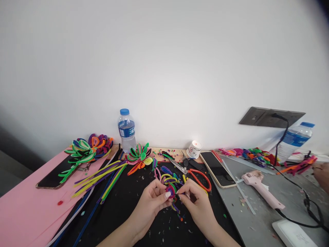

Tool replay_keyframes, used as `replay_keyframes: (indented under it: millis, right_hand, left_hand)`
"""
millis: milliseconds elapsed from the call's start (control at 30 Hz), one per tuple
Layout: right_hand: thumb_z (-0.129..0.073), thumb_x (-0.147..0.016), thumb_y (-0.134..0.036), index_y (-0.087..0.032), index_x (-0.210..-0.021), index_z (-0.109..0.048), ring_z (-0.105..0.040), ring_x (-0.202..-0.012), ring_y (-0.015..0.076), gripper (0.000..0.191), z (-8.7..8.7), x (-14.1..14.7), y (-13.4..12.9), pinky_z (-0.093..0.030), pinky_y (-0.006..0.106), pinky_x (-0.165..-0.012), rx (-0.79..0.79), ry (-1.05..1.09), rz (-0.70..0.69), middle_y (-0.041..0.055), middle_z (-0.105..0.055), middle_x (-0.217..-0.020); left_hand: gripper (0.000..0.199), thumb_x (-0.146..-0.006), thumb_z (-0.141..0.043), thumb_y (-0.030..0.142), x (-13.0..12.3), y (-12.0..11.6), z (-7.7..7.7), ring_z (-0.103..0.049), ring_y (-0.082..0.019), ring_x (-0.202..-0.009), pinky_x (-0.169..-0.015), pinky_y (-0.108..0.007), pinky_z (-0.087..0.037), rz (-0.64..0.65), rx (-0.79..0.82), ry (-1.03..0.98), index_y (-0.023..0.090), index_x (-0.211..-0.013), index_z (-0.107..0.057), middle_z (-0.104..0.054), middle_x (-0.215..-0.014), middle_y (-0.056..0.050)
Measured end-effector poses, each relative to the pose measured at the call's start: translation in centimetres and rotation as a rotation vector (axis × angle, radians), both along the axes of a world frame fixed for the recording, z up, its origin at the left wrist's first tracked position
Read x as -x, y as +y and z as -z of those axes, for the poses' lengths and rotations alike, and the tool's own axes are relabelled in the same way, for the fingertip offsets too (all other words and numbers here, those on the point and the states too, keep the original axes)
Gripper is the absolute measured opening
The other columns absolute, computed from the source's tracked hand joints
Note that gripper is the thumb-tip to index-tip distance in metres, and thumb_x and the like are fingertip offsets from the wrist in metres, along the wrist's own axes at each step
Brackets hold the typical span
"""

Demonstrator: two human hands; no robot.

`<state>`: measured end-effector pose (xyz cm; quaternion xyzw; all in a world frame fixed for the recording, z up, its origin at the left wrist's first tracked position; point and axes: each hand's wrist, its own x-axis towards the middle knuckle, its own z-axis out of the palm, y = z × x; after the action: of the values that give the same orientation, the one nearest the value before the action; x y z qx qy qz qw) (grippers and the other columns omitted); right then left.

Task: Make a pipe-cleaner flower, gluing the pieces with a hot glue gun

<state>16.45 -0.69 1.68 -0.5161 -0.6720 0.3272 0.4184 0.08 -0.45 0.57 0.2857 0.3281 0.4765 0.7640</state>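
Observation:
Between the thumb and fingers of my left hand (154, 199) is a small coiled pipe cleaner piece (170, 189), pink and purple with some green. My right hand (196, 202) is closed in a pinch at the coil's right edge, where a small dark bit shows at the fingertips; what exactly it grips is too small to tell. Just behind my hands lie loose curled pipe cleaners (167, 170) in purple, yellow and green. Scissors (197, 175) with orange-red handles rest beyond my right hand. All this is over a black mat (138, 209).
Pipe-cleaner flowers (140, 154) and a bundle of straight pipe cleaners (102, 176) lie left, with a phone (51, 175) and water bottle (126, 132). Rightward are another phone (218, 169), a small paper cup (194, 149), a corded glue gun (264, 192) and another person's hand (322, 175).

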Motion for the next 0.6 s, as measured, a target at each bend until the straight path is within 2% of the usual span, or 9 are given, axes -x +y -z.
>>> replay_keyframes:
  millis: [133, 267, 600]
  right_hand:
    - [-0.054, -0.072, -0.008, -0.02, -0.083, -0.059, -0.037, -0.053, 0.0121, 0.017, 0.18, -0.22, 0.03, -0.03, 0.022, -0.05, 0.031, 0.052, -0.019, -0.0056, -0.036, -0.059]
    - [-0.053, -0.075, -0.008, -0.024, -0.095, -0.063, -0.038, -0.056, 0.0123, 0.027, 0.04, -0.36, 0.1, -0.03, 0.023, -0.052, -0.008, 0.018, -0.076, -0.0045, -0.036, -0.063]
    - [-0.054, -0.076, -0.009, -0.024, -0.096, -0.067, -0.042, -0.059, 0.0132, 0.028, 0.0, -0.72, 0.27, -0.032, 0.022, -0.052, 0.024, -0.021, -0.159, -0.0022, -0.042, -0.066]
  left_hand:
    - [0.019, -0.07, -0.069, 0.017, 0.05, 0.02, -0.06, -0.055, -0.009, -0.061, -0.065, -0.024, -0.045, 0.008, 0.008, -0.018, 0.016, -0.069, -0.05, -0.059, -0.065, 0.002]
    - [0.018, -0.07, -0.069, 0.017, 0.16, -0.02, -0.04, -0.055, -0.009, -0.062, -0.067, -0.025, -0.046, 0.027, 0.018, -0.022, 0.016, -0.068, -0.051, -0.059, -0.065, 0.002]
    - [0.017, -0.07, -0.069, 0.017, 0.25, 0.1, -0.05, -0.055, -0.01, -0.062, -0.065, -0.026, -0.045, 0.064, -0.012, -0.014, 0.015, -0.069, -0.052, -0.059, -0.065, 0.0]
